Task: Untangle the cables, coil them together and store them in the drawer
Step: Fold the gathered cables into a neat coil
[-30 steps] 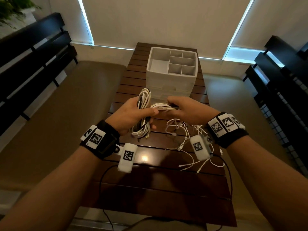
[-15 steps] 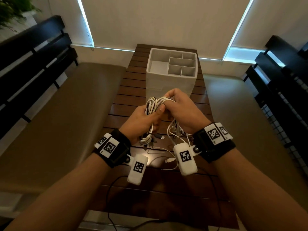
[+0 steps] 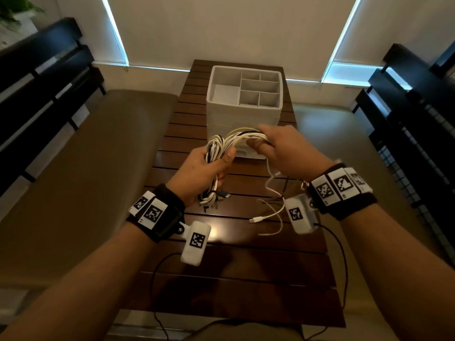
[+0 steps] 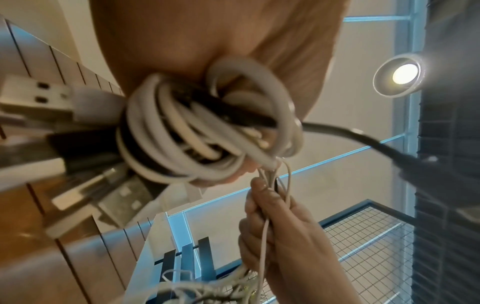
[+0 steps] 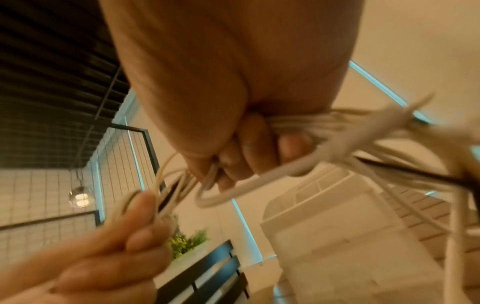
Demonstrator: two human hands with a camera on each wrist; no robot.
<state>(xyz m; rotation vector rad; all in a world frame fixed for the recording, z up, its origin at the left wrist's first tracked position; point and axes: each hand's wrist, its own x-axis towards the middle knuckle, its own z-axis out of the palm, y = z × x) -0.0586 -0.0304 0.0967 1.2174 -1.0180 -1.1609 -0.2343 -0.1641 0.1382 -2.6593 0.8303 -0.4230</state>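
Hands now pulled apart: cable bundle [image 3: 216, 153] is gripped in left hand [image 3: 202, 173], its strands clenched in right hand [image 3: 283, 148], held above table [image 3: 246, 267], before drawer box [image 3: 243, 107].

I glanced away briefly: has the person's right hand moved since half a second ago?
Yes. The right hand has swung rightward, away from the left hand, pulling the white and black cables across the white drawer organiser.

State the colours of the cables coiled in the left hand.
Mostly white cables, with a black one or more running through the coil; clearest in the left wrist view.
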